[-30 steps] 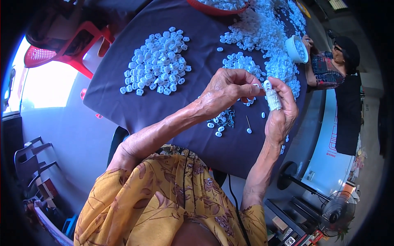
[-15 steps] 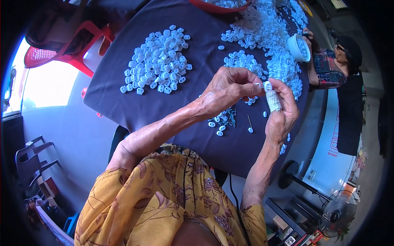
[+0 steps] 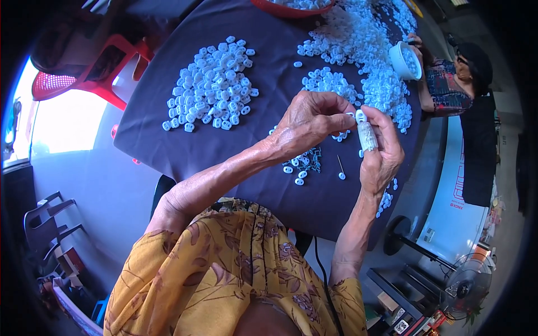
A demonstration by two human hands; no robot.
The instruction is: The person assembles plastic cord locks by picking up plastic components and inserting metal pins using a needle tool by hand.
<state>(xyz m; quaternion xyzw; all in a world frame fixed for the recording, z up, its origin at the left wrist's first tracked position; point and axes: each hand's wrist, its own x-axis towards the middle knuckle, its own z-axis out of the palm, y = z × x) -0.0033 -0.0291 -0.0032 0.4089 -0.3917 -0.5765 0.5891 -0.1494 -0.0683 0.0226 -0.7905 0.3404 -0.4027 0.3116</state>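
Observation:
Above the table, my right hand (image 3: 384, 148) pinches a small white oval plastic piece with two holes (image 3: 360, 116). A pale wrapping (image 3: 367, 136) covers the digit below that piece, seemingly the thumb. Close against it from the left, my left hand (image 3: 322, 115) has thumb and forefinger pressed together at the piece's side. A bit of white shows at those fingertips, too small to name. Below the hands lie a little heap of small dark green pins (image 3: 310, 161), some loose white pieces (image 3: 300, 181) and a thin metal rod (image 3: 340, 164) with a white piece at its end.
A pile of finished-looking white pieces (image 3: 210, 89) lies at the left on the dark tablecloth (image 3: 151, 120). More white pieces (image 3: 347, 42) spread across the far right, beside a white bowl (image 3: 404, 61). A red basin (image 3: 291, 8) stands at the far edge. Another person (image 3: 448, 89) sits at the right.
The view has shifted slightly. My right hand and its white piece have tilted a little toward my left hand; both hands keep their pinch.

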